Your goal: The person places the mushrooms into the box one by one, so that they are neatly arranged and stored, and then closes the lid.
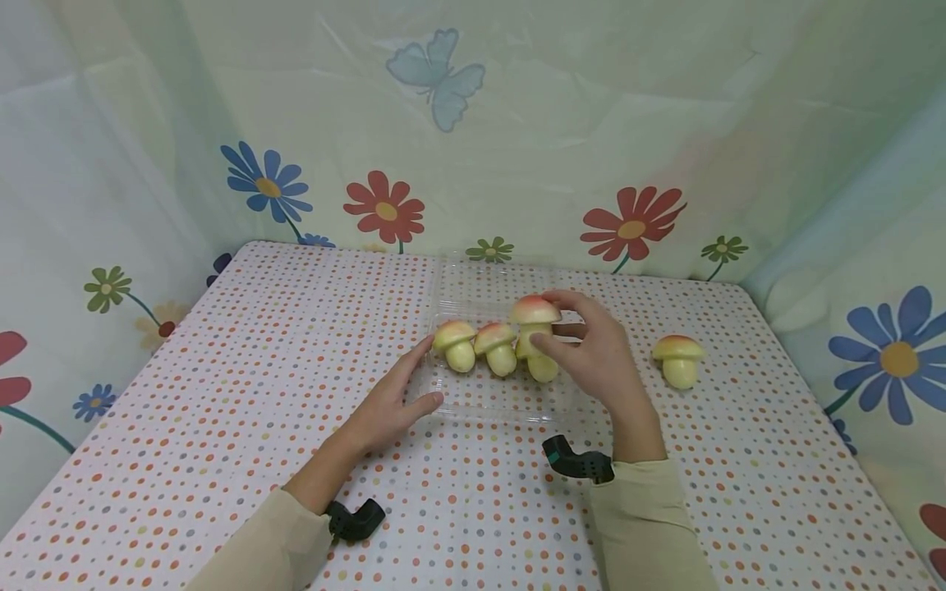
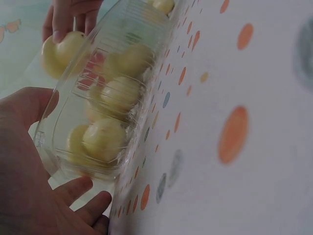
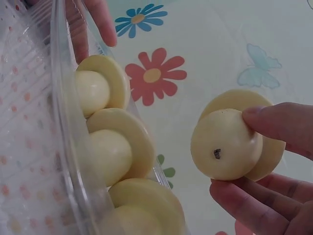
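My right hand (image 1: 597, 353) pinches a toy mushroom (image 1: 535, 310) by its cap and stem, above the right part of a clear plastic clamshell box (image 1: 488, 404). Three more yellow mushrooms with reddish cap tops stand in a row inside: a left one (image 1: 458, 351), a middle one (image 1: 499, 353) and a right one (image 1: 544, 369), partly hidden behind the held one. A dark spot marks the base of the held mushroom (image 3: 227, 144) in the right wrist view. At the box's left side is my left hand (image 1: 388, 406), its fingers extended and thumb spread by the front corner.
Another mushroom (image 1: 678, 363) stands on the dotted tablecloth (image 1: 244, 394), to the right of my right hand. The box's open lid (image 1: 488, 283) lies toward the back. Behind the table hangs a flowered curtain (image 1: 517, 148).
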Demonstrator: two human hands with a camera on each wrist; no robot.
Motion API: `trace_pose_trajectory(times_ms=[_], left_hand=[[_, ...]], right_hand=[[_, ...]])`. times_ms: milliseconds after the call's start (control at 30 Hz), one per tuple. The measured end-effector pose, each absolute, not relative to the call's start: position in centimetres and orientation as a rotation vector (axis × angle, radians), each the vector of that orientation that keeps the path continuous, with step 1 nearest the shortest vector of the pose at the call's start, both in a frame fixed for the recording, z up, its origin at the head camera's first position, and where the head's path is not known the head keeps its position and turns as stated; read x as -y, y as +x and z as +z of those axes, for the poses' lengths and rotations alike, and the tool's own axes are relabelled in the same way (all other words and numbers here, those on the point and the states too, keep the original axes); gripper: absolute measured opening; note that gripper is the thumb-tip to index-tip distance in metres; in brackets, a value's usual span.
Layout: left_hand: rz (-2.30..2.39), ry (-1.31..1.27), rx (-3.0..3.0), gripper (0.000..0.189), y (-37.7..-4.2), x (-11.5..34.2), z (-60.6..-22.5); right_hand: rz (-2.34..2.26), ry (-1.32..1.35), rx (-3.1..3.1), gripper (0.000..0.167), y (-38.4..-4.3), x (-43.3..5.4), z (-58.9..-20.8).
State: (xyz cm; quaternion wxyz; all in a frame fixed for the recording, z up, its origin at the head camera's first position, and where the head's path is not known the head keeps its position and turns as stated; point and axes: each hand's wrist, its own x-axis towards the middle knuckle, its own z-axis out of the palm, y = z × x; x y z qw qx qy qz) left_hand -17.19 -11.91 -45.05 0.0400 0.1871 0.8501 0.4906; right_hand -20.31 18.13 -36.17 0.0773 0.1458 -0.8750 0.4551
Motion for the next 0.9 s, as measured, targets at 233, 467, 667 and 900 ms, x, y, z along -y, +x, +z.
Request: trace_pose_trajectory(times_ms=[233, 467, 667, 900], left_hand=[[1.503, 0.564, -2.604, 0.082, -17.2, 11.9, -45.2], [1.51, 0.588, -2.609, 0.083, -17.2, 11.9, -45.1], [1.504, 0.581, -2.614, 0.083, -17.3, 11.9, -45.2], [1.5, 0.579, -2.622, 0.083, -17.3, 11.9, -45.3]], right_hand=[[1.406, 0.451, 2.658, 0.056, -20.1, -17.5, -35.9], [1.402, 0.488, 2.696, 0.055, -20.0, -16.5, -36.0], [1.363, 0.572, 2.734, 0.056, -20.0, -16.0, -36.2], [1.291, 0.64, 2.788, 0.057, -19.9, -15.3, -36.5]])
